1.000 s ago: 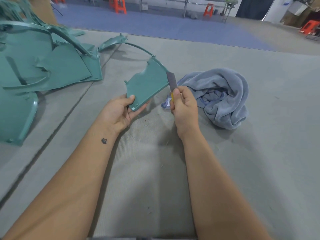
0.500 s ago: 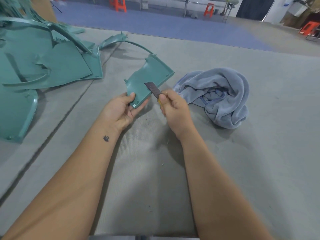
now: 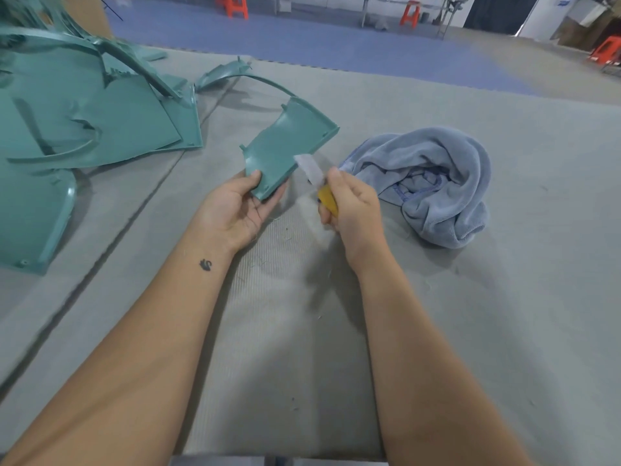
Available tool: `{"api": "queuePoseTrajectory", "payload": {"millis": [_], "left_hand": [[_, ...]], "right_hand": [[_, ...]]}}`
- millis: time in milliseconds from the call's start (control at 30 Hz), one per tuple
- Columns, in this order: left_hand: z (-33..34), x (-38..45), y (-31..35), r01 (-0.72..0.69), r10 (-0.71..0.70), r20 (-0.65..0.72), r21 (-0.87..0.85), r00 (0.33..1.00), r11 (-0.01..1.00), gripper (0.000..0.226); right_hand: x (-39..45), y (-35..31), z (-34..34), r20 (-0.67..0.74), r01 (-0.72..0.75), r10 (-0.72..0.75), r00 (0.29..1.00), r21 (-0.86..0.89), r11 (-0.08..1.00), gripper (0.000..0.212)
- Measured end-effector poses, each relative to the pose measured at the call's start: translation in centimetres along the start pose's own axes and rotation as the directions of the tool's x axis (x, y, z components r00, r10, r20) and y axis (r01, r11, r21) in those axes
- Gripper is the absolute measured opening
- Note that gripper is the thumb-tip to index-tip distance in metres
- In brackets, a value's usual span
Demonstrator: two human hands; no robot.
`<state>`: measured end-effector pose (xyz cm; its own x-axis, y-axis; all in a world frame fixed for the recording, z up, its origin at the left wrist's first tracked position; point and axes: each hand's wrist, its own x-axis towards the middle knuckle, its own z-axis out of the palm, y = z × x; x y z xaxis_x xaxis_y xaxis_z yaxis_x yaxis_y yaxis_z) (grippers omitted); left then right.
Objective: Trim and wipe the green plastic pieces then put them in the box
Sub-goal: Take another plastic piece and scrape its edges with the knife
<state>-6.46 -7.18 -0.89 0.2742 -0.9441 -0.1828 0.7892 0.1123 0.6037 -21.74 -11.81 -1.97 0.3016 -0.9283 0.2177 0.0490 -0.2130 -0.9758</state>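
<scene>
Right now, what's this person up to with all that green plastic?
They are trimming it. The left hand holds a green plastic piece, while the right hand grips a yellow-handled knife, its blade at the piece's edge. More green pieces lie to the left, and a blue cloth lies to the right.

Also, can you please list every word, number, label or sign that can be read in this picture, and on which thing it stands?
No text can be read.
Blue sign on the far wall: too small and blurred to read.
Green plastic piece, yellow knife, blue cloth: no lettering visible.
Mark on the left forearm: a small figure, not text.
</scene>
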Motion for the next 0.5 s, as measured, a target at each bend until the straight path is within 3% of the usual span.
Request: {"api": "queuePoseTrajectory", "payload": {"millis": [167,300,500], "left_hand": [[0.13,0.11,-0.34,-0.096,0.091,0.063,0.077,0.994,0.992,0.025],[0.01,0.34,-0.21,-0.122,0.12,0.027,0.09,0.992,0.988,0.027],[0.18,0.32,-0.24,-0.114,0.112,0.018,0.134,0.994,0.984,0.03]], "right_hand": [[-0.08,-0.7,0.33,0.034,-0.088,0.084,0.996,0.13,0.988,0.042],[-0.13,-0.52,0.53,0.122,-0.126,0.129,0.984,-0.032,0.992,0.018],[-0.34,-0.19,0.58,0.299,-0.034,0.081,0.951,-0.159,0.987,0.022]]}}
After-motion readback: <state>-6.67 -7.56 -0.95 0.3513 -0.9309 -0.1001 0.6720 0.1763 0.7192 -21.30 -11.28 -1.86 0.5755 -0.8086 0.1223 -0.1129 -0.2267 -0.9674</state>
